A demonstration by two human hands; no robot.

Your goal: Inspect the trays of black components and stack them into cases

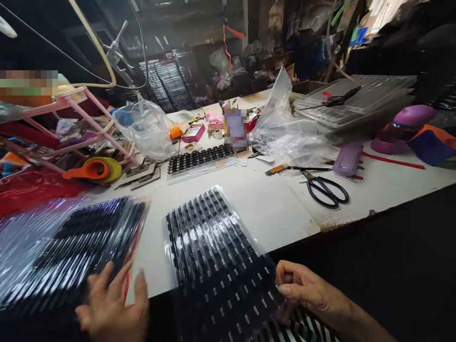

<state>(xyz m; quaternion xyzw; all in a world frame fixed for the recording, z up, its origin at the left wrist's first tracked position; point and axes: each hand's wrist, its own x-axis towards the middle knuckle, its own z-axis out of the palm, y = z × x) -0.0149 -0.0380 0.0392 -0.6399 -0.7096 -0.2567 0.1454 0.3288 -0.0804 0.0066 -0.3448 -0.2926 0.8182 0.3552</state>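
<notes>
A clear plastic tray (213,251) with rows of small black parts tilts over the table's front edge. My right hand (302,289) pinches its right edge between thumb and fingers. Left of it, my left hand (116,304) has its fingers spread and holds nothing; it is slightly blurred. Just beyond those fingers lies a stack of similar clear trays (81,242) with dark parts in them. Farther back on the table, another tray holds black parts (199,159) in rows.
Scissors (327,190) with dark handles and an orange-handled cutter (277,169) lie at right. Clear plastic bags (292,135) heap behind them. A pink rack (89,114) and an orange tape holder (94,170) stand at left. The white table's (356,213) front edge runs diagonally.
</notes>
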